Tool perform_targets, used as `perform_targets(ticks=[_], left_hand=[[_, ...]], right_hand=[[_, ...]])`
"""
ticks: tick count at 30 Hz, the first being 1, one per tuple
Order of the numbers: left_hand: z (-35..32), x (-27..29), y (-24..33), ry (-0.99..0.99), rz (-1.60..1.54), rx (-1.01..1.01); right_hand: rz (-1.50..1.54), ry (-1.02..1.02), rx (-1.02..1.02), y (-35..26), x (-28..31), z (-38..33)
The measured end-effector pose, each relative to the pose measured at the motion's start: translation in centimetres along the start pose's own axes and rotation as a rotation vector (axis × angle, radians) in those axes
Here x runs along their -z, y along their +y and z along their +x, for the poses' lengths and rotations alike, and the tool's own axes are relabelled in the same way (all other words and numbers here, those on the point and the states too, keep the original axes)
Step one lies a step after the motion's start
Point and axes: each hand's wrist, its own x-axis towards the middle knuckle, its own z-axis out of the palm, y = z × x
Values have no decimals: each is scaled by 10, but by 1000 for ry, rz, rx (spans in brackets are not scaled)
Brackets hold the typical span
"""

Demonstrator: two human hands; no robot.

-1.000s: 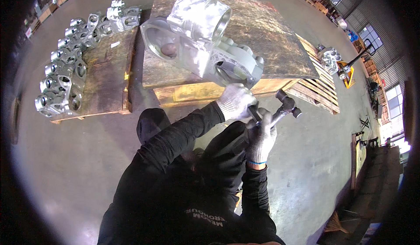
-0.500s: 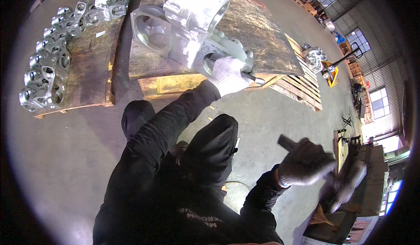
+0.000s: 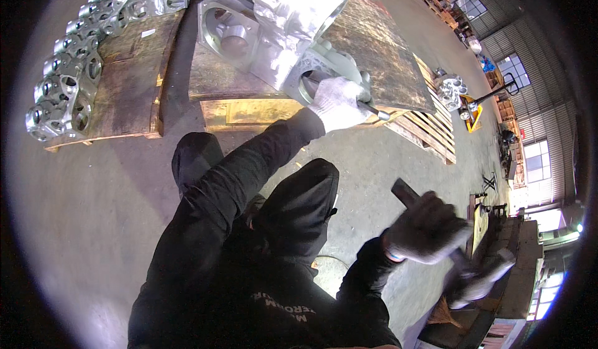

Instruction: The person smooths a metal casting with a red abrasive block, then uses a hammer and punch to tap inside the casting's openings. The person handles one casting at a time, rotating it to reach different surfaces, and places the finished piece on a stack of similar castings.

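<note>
A large silver metal casting (image 3: 274,56) with round bores lies on a wooden pallet ahead of me. My left hand (image 3: 339,103), in a pale knit glove, is closed around a metal rod (image 3: 377,113) at the casting's near right bore. The rod's blunt end sticks out to the right of the fist; its other end is mostly hidden by the hand. At the lower right, my gloved right hand (image 3: 430,229) grips a hammer (image 3: 406,192) by its dark handle. Its blurred head hangs beyond the fist, apart from the rod.
The casting's pallet (image 3: 380,44) has a worn wooden top. On another pallet (image 3: 134,94) to the left stand several smaller silver castings (image 3: 71,81). A slatted pallet (image 3: 430,131), more metal parts (image 3: 451,90) and a yellow pallet jack (image 3: 471,115) are at right. A broom (image 3: 443,315) shows low right.
The right hand and hammer have shifted slightly left, with the hammer head lower. The left hand keeps its hold on the rod at the casting. The whole view has moved a little.
</note>
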Motion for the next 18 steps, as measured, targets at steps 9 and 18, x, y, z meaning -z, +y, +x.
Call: perform_targets(ticks=[9, 18], left_hand=[[-13, -2, -4, 11, 70, -112], [-42, 8, -7, 11, -97, -340]], right_hand=[[-431, -121, -362, 2, -16, 0], [-336, -74, -39, 27, -9, -46]])
